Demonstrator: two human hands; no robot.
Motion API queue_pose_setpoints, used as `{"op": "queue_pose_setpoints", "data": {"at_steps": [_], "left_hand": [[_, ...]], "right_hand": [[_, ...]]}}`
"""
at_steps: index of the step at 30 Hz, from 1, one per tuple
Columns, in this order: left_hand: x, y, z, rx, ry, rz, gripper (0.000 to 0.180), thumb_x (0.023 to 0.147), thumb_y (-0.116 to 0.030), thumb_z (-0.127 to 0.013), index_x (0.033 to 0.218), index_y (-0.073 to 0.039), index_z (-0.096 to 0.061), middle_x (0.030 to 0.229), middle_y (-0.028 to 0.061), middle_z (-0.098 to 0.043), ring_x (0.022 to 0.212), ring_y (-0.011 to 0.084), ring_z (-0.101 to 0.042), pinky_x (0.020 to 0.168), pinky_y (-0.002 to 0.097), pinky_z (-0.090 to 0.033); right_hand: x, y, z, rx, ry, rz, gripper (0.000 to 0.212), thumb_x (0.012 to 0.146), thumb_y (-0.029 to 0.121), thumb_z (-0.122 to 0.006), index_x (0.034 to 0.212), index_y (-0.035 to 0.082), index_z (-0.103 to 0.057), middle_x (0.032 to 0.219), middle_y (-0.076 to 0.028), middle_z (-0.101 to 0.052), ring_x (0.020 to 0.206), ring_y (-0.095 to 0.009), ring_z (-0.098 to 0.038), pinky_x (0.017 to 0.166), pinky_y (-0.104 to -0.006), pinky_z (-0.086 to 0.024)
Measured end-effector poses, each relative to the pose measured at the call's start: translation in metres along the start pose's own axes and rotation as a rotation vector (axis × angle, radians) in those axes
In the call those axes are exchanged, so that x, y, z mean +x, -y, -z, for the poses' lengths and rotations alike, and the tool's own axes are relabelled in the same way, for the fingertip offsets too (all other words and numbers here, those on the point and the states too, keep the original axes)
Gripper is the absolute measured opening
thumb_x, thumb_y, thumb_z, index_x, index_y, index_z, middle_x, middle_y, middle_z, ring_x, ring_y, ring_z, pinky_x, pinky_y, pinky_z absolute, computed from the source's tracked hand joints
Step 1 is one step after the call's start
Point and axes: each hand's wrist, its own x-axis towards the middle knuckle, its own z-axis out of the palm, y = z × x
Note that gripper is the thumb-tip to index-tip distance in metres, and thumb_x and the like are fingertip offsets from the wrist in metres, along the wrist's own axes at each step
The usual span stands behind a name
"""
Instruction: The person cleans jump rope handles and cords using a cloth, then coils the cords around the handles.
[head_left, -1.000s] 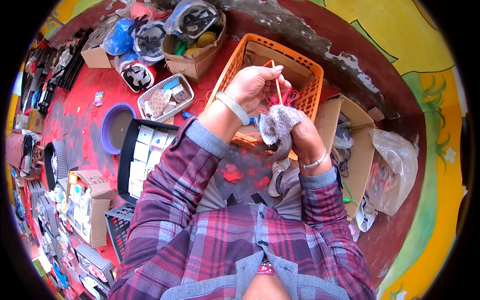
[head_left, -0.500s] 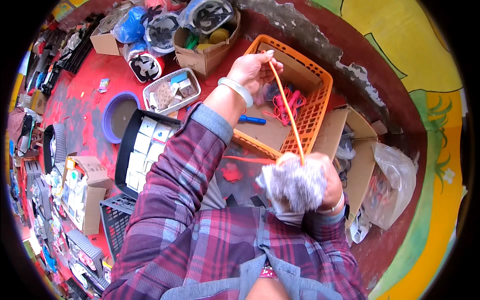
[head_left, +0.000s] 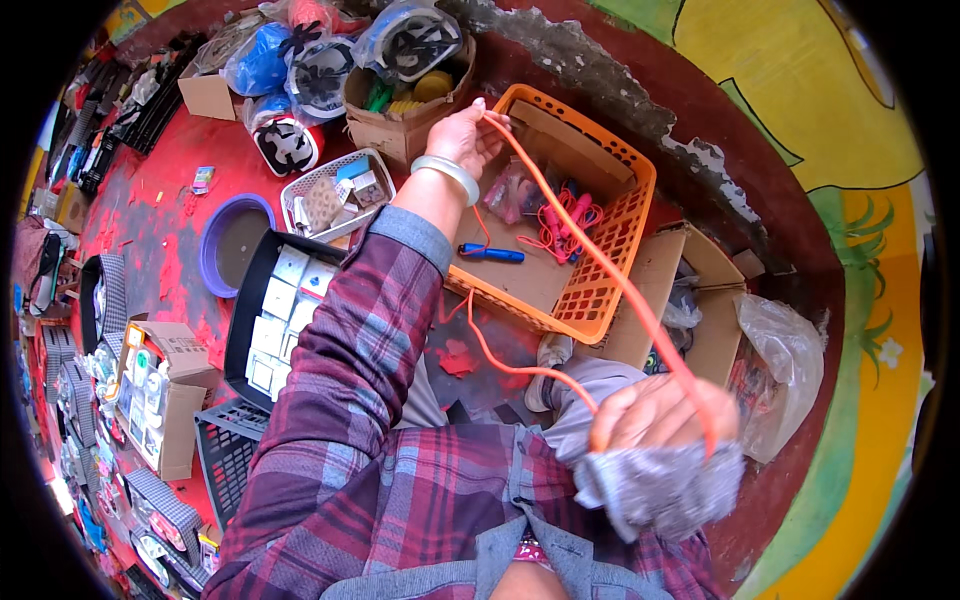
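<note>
My left hand (head_left: 468, 140), reaching out over the far-left corner of the orange basket (head_left: 640, 215), pinches an orange cord (head_left: 590, 240). The cord runs taut down to my right hand (head_left: 665, 412), which is closed around a grey fluffy cloth (head_left: 665, 490) with the cord passing into it. Another stretch of the cord sags from the basket's near edge to the right hand. Inside the basket lie a blue handle (head_left: 492, 253) with orange cord at its end, and pink skipping ropes (head_left: 570, 222) bundled in a coil.
An opened cardboard box (head_left: 650, 295) and a clear plastic bag (head_left: 785, 370) stand at the right by the wall. On the left are a purple basin (head_left: 210, 245), a white basket (head_left: 290, 205), a black tray of white boxes (head_left: 245, 335) and a carton of bagged helmets (head_left: 385, 125).
My right hand and the cloth have moved right and toward me, drawing the cord longer. My left hand has shifted slightly left. The blue handle shows more fully in the basket.
</note>
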Motion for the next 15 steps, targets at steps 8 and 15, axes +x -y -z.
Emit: {"op": "queue_pose_setpoints", "data": {"at_steps": [8,15], "left_hand": [[-0.06,0.006,-0.051,0.363,0.574,0.405,0.073,0.089,-0.06,-0.026,0.093,0.003,-0.062,0.097,0.0142,-0.063,0.093,0.0225,-0.059,0.085,0.0338,-0.043],[-0.083,0.032,-0.055,0.195,0.608,0.44,0.024,0.089,-0.025,-0.053,0.085,-0.002,-0.059,0.077,0.0049,-0.063,0.069,0.0149,-0.061,0.067,0.0285,-0.05]], "right_hand": [[0.015,-0.009,0.045,-0.063,-0.847,-0.346,0.035,0.089,0.032,-0.045,0.1,-0.001,-0.054,0.079,-0.015,-0.061,0.06,-0.025,-0.062,0.053,-0.0338,-0.051],[0.012,-0.072,0.071,0.059,-0.99,-0.751,0.031,0.09,0.033,-0.049,0.092,0.003,-0.056,0.068,-0.009,-0.059,0.051,-0.018,-0.059,0.045,-0.0271,-0.05]]}}
